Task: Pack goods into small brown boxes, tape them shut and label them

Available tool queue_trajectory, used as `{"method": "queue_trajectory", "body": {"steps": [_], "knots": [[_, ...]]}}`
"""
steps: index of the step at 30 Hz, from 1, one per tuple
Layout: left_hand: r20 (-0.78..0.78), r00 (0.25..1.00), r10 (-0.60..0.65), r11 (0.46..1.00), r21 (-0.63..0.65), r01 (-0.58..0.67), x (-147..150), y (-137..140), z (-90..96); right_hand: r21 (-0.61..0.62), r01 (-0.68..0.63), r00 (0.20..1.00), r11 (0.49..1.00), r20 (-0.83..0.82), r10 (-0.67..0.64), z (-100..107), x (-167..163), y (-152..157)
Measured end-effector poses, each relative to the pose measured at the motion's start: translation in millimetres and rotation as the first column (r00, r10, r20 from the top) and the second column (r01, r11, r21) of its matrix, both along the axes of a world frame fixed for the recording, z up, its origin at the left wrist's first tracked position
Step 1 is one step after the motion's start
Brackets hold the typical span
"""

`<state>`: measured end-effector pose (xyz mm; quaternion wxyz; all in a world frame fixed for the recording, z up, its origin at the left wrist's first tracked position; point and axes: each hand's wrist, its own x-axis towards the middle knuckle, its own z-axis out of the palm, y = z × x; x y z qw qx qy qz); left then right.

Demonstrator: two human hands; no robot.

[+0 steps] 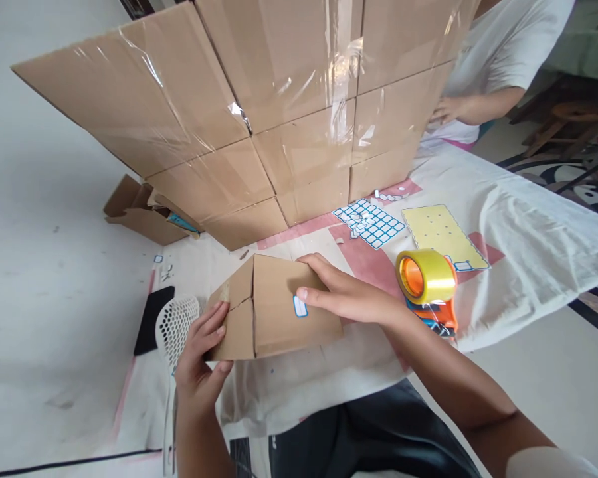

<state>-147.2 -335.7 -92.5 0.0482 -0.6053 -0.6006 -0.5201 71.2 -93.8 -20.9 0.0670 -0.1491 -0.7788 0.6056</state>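
A small cardboard box (284, 338) lies in front of me on the cloth-covered table, its flaps meeting at a seam. My left hand (204, 348) grips the box's left end, fingers over the top and thumb at the near lower edge. Across the right part of the box rests my right hand (336, 292), its fingers curled over the far edge. The thumb of that hand touches a white label with a blue border (299, 306) on the top face. The underside of the box is hidden.
Stacked taped boxes (309, 139) form a wall behind. To the right are a tape dispenser with yellow tape (431, 279), a sheet of labels (379, 229) and a yellow sheet (441, 229). A white perforated paddle (177, 325) lies left. Another person's hand (448, 109) touches the stack.
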Motion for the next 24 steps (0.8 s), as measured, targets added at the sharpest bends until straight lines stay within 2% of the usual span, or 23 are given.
{"method": "queue_trajectory", "body": {"steps": [7,10,15,17,19,22,24], "knots": [[0.021,1.000,0.007,1.000,-0.015,-0.007,-3.9,-0.9,-3.6,-0.035,0.008,0.999,0.999,-0.040,-0.009,-3.3,4.0,-2.9],[-0.010,1.000,0.024,0.999,0.024,-0.023,-2.1,0.9,-6.0,-0.064,0.020,0.998,0.998,-0.051,-0.024,-6.5,3.6,-5.3],[-0.183,0.953,0.242,0.966,0.136,-0.220,10.3,3.4,-1.7,-0.059,0.083,0.985,0.995,-0.148,-0.091,-3.4,11.4,-9.0],[-0.226,0.937,0.266,0.957,0.179,-0.229,14.9,13.1,11.1,-0.060,0.113,0.975,0.992,-0.186,-0.123,2.7,22.3,-4.1],[-0.287,0.927,0.241,0.960,0.214,-0.184,21.3,35.5,34.3,-0.071,0.163,0.951,0.984,-0.255,-0.176,10.0,40.4,7.3],[-0.454,0.873,0.179,0.969,0.232,-0.078,48.1,97.0,83.2,-0.088,0.314,0.863,0.945,-0.389,-0.323,18.2,85.3,34.4],[-0.548,0.829,0.112,0.975,0.222,0.014,83.5,152.2,114.7,-0.085,0.454,0.786,0.887,-0.431,-0.444,18.7,128.1,55.1]]}}
